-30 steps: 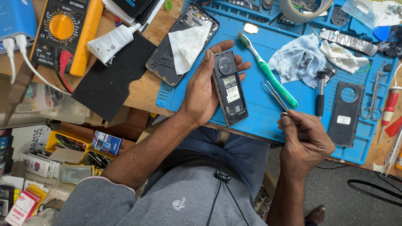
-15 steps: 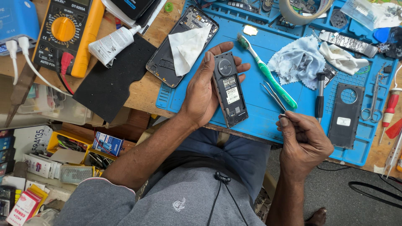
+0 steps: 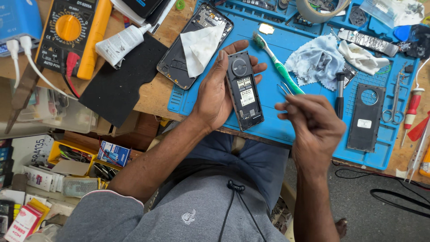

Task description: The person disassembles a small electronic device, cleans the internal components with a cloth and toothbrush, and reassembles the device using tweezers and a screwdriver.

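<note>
Black opened phone (image 3: 244,92), back cover off, cradled in the left hand (image 3: 215,96) over the blue mat (image 3: 273,121) near the surface's front edge, fingers curled round its sides in a firm grip, same as half a second ago. Right hand (image 3: 313,123) now raised and shifted left, closer to the phone than before, thumb and fingers pinched shut on thin metal tweezers (image 3: 283,89), tips pointing toward the green toothbrush (image 3: 277,65). Removed back cover (image 3: 366,117) lying unmoved toward the mat's right edge, beside the scissors (image 3: 394,101).
</note>
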